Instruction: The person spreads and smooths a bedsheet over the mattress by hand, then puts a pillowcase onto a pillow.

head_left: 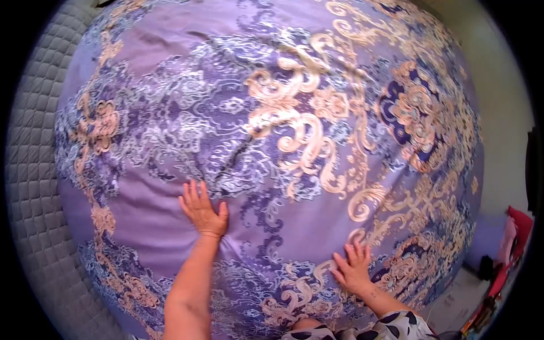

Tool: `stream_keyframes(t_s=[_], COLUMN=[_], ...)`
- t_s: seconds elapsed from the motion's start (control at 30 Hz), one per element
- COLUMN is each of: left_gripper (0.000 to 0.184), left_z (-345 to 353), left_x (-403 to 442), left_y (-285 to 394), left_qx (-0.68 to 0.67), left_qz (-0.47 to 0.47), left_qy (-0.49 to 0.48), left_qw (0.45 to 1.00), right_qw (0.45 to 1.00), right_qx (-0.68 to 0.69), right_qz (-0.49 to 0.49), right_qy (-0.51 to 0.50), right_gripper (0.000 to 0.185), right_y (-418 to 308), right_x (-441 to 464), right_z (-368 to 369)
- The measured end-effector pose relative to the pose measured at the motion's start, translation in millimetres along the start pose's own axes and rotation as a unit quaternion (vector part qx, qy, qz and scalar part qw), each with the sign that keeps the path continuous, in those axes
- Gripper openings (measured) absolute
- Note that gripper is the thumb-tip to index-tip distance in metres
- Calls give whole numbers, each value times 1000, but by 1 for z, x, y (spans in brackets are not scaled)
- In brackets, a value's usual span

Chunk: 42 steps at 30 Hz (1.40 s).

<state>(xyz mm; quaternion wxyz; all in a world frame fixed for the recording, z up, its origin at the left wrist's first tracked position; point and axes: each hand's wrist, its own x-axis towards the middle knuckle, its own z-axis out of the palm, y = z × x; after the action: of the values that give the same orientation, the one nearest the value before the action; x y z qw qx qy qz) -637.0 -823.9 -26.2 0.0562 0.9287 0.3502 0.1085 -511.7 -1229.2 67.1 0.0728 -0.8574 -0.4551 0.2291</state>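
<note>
A large purple bedspread with cream scrolls and blue-white patterns spreads over most of the head view. My left hand lies flat on it left of centre, fingers stretched out and pointing away from me. Faint creases run in the cloth around that hand. Lower and to the right, my right hand rests on the same cloth with its fingers apart. Neither hand grips anything. Longer folds cross the fabric ahead of my left hand.
Along the left side runs a grey quilted surface. At the lower right, red and pink items stand beside the bed, with a small black object near them. A pale floor shows below, and a dark upright shape is at the far right.
</note>
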Motion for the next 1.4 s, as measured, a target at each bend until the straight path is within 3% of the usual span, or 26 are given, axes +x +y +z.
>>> stream_keyframes(t_s=[0.1,0.17,0.2,0.3,0.33,0.37,0.4,0.47,0.5,0.57,0.6,0.63,0.73,0.87,1.07,1.4], left_gripper=[68,68,67,66,65,65,68,80,86,105,117,127,137,148,149,141], left_z=[4,8,9,7,3,-9,-17,-46,-61,-83,-91,-95,-75,-71,-68,-66], left_x=[-1,-4,-2,-11,-12,-19,-39,-105,-145,-234,-272,-314,-329,-325,-328,-359], left_y=[-2,-1,-3,3,10,29,50,113,149,223,255,269,279,290,291,296], left_qx=[-2,6,14,85,117,137,99,24,-12,-24,-3,-11,31,54,86,87], left_qz=[15,11,10,-15,-33,-126,-166,-150,-126,-73,-12,86,63,30,29,18], left_qy=[30,35,39,19,15,-70,-95,-140,-187,-395,-523,-508,-535,-554,-531,-378], left_qw=[999,999,999,996,993,980,977,978,974,916,852,857,842,830,842,922], right_qw=[999,986,995,940,885,823,745,753,831,902,921,931,910,904,909,924], right_qx=[-39,-97,-99,-156,-168,-169,-143,-79,-46,18,71,118,107,116,128,131], right_qz=[-15,-104,12,301,431,542,652,653,544,415,374,345,389,390,380,358], right_qy=[-7,88,-22,29,49,37,-13,18,104,116,77,32,-96,-129,-108,-36], right_gripper=[50,37,34,47,52,58,60,63,63,77,84,91,113,117,118,114], right_y=[12,51,77,203,244,268,257,244,245,205,181,157,105,115,116,116], right_x=[15,27,24,-71,-130,-187,-223,-293,-330,-350,-348,-344,-310,-297,-301,-312], right_z=[0,3,-6,-12,-18,-28,-57,-64,-41,9,42,73,108,105,106,115])
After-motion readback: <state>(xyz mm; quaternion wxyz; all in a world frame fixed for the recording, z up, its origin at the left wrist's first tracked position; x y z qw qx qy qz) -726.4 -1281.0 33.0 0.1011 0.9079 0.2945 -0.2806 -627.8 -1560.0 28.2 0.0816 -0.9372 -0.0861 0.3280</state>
